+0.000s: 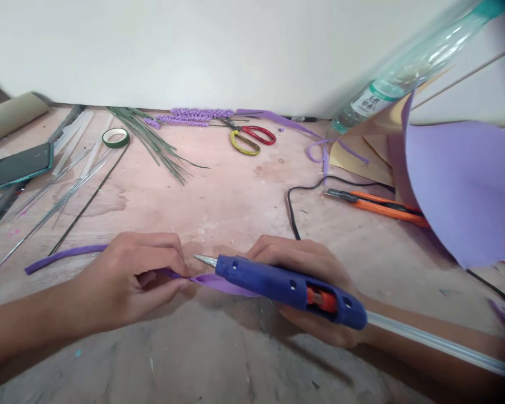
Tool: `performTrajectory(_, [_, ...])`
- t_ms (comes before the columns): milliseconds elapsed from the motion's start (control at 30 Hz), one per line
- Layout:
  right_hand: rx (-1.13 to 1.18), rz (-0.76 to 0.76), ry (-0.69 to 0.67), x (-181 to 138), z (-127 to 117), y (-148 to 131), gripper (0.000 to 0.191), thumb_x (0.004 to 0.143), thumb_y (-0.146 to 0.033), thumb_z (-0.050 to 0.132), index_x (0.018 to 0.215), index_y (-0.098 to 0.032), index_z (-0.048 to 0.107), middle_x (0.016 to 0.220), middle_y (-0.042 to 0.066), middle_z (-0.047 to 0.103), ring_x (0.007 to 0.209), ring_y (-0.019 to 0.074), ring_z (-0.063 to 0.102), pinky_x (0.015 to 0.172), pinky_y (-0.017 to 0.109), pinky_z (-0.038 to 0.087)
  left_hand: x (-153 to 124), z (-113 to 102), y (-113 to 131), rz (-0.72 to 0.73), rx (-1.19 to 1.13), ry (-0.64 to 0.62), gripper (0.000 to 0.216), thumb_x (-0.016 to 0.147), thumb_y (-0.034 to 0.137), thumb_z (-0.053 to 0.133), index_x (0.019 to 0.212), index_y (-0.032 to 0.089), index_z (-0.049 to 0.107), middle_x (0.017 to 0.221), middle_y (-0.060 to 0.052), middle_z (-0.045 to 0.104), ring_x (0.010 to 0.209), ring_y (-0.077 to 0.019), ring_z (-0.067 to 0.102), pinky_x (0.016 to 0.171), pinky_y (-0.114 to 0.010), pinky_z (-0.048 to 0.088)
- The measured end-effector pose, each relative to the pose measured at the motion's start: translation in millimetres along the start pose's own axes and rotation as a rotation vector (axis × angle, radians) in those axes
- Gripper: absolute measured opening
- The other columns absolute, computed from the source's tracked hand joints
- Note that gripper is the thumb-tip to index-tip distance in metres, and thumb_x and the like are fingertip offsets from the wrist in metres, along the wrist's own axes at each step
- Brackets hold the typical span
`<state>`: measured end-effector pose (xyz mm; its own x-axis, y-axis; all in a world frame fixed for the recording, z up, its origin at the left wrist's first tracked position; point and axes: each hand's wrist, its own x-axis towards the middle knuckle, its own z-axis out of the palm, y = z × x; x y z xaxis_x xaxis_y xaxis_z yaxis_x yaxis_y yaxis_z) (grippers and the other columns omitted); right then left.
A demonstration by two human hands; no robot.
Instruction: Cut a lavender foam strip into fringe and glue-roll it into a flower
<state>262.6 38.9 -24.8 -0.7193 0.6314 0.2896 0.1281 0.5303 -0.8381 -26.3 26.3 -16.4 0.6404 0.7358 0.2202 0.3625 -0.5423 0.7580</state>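
Between thumb and fingers, my left hand (pixel 138 275) pinches a purple strip (pixel 227 284). The strip's rolled, narrow end (pixel 63 257) sticks out to the left behind the hand, while its flat part runs right toward my other hand. My right hand (pixel 315 269) is wrapped round a blue glue gun (pixel 273 280), which lies on its side with the metal nozzle pointing left, just above the strip and close to my left fingertips. From the gun's back end a clear glue stick (pixel 437 342) reaches to the lower right. The gun hides part of the right fingers and the strip's right end.
Behind lie red-and-yellow-handled scissors (pixel 252 139), green stem wires (pixel 151 140), fuzzy purple stems (pixel 193 116) and green tape (pixel 115 138). A phone (pixel 17 165) is at left. An orange cutter (pixel 379 206), black cord (pixel 292 210), curled purple sheet (pixel 467 191) and bottle (pixel 374 95) stand right.
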Motion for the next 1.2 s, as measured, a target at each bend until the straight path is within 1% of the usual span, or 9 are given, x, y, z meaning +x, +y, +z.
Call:
performTrajectory(133, [-0.050,0.169,0.056,-2.0,-2.3,-3.6,0.004,0.084,-0.025,0.061,0.086,-0.023,0.060,0.073,-0.001,0.059,0.060,0.0134,0.053,0.056,0.027,0.042,1.1,-6.3,0.3,0.050,-0.008,-0.012,0.015,0.097,0.017,0.060,0.093,0.017,0.075,0.082,-0.006,0.073,0.063,-0.0109,0.064,0.053,-0.018,0.044])
performTrajectory(200, [-0.048,0.220,0.058,-2.9,-3.2,-6.4,0.005,0.082,-0.023,0.062,0.082,-0.023,0.058,0.070,-0.002,0.057,0.057,0.0131,0.051,0.053,0.027,0.040,1.7,-7.8,0.8,0.065,-0.002,0.000,0.014,0.096,0.017,0.061,0.090,0.017,0.074,0.080,-0.006,0.072,0.064,-0.0114,0.064,0.053,-0.018,0.045])
performTrajectory(333, [-0.035,0.139,0.061,-4.2,-3.5,-8.6,0.006,0.083,-0.023,0.061,0.089,-0.023,0.061,0.082,0.003,0.064,0.069,0.0166,0.061,0.060,0.029,0.047,1.0,-8.2,0.4,0.038,-0.013,0.008,0.012,0.094,0.011,0.064,0.089,0.016,0.074,0.075,-0.003,0.069,0.058,-0.0085,0.059,0.048,-0.017,0.039])
performTrajectory(433, [-0.067,0.098,0.074,-4.8,-3.5,-8.4,0.008,0.083,-0.020,0.061,0.090,-0.022,0.061,0.087,0.005,0.064,0.073,0.0170,0.062,0.064,0.030,0.050,0.0,-8.1,-0.4,0.036,-0.030,0.016,0.010,0.092,0.010,0.067,0.089,0.016,0.075,0.074,-0.002,0.069,0.058,-0.0082,0.060,0.048,-0.018,0.039])
performTrajectory(533, [-0.094,0.103,0.033,-6.6,-4.1,-7.6,0.005,0.086,-0.024,0.060,0.090,-0.023,0.058,0.082,0.004,0.061,0.067,0.0165,0.058,0.059,0.029,0.047,0.0,-8.3,0.3,0.047,-0.020,0.029,0.009,0.092,0.011,0.069,0.088,0.016,0.075,0.074,-0.001,0.069,0.058,-0.0081,0.060,0.049,-0.017,0.041])
performTrajectory(700, [-0.152,0.110,-0.040,-11.9,-4.5,-3.1,0.011,0.088,-0.029,0.061,0.090,-0.024,0.051,0.080,0.002,0.056,0.065,0.0154,0.053,0.056,0.029,0.041,0.9,-8.4,2.3,0.077,-0.012,0.038,0.009,0.091,0.009,0.068,0.087,0.015,0.074,0.074,-0.001,0.069,0.060,-0.0071,0.061,0.052,-0.015,0.044])
performTrajectory(867, [-0.153,0.085,-0.030,-12.6,-4.2,-0.5,0.017,0.091,-0.038,0.059,0.089,-0.024,0.050,0.077,0.001,0.054,0.062,0.0156,0.051,0.055,0.029,0.039,0.3,-8.4,1.7,0.105,-0.028,0.059,0.011,0.089,0.009,0.071,0.094,0.018,0.073,0.077,-0.002,0.071,0.063,-0.0101,0.065,0.055,-0.018,0.049])
performTrajectory(1033, [-0.165,0.082,-0.044,-10.8,-3.4,0.9,0.024,0.093,-0.045,0.057,0.086,-0.024,0.048,0.075,0.000,0.053,0.059,0.0144,0.048,0.053,0.028,0.036,-0.3,-8.8,3.8,0.096,-0.031,0.034,0.011,0.090,0.010,0.070,0.094,0.019,0.073,0.077,-0.003,0.070,0.063,-0.0115,0.066,0.055,-0.020,0.051])
performTrajectory(1200, [-0.169,-0.027,-0.013,-9.9,-1.0,6.2,0.023,0.095,-0.046,0.054,0.088,-0.024,0.049,0.073,0.000,0.051,0.057,0.0133,0.047,0.049,0.027,0.033,-1.7,-9.9,4.0,0.085,-0.010,0.022,0.009,0.091,0.011,0.071,0.095,0.019,0.071,0.079,-0.003,0.071,0.065,-0.0113,0.066,0.055,-0.021,0.051])
